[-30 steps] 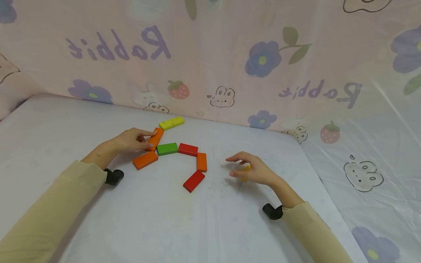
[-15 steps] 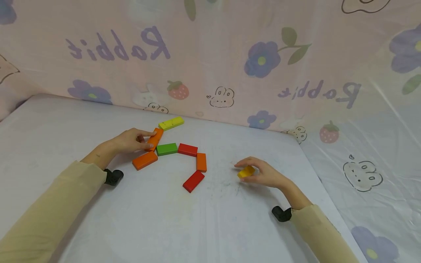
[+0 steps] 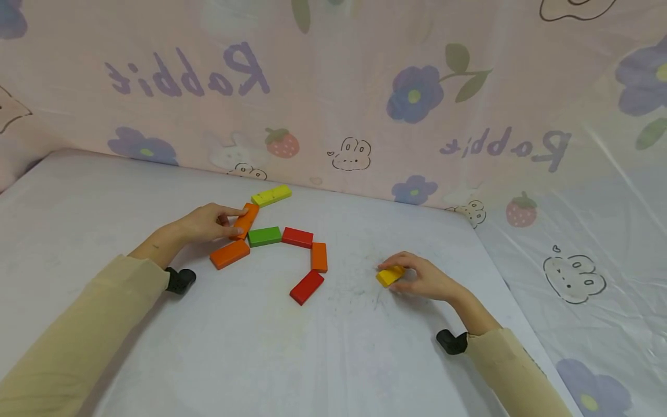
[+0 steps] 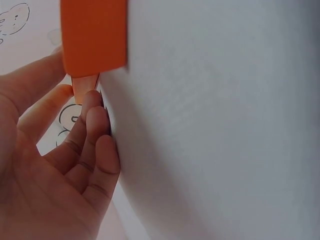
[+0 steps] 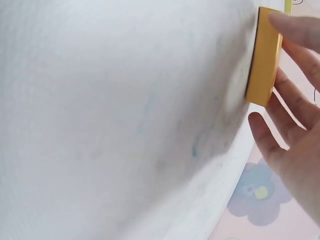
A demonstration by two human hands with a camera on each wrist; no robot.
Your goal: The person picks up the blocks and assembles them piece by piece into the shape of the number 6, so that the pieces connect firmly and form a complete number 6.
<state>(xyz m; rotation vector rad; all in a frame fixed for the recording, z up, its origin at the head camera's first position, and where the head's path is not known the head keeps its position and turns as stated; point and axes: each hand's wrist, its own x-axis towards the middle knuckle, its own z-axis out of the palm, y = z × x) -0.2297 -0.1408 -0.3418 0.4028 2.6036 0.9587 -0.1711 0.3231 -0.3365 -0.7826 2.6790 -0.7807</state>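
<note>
Your left hand (image 3: 205,223) pinches an orange block (image 3: 250,216), crowded by the lime block (image 3: 271,196) and green block (image 3: 264,237); your right hand (image 3: 424,279) pinches a yellow block (image 3: 388,276), red blocks (image 3: 307,287) between.

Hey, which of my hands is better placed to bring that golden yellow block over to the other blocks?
Most likely your right hand: it pinches the golden yellow block. Your left hand is well off to the left, holding an orange block.

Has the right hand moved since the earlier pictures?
Yes, the right hand has shifted rightward in the head view, farther from the nearer red block.
</note>
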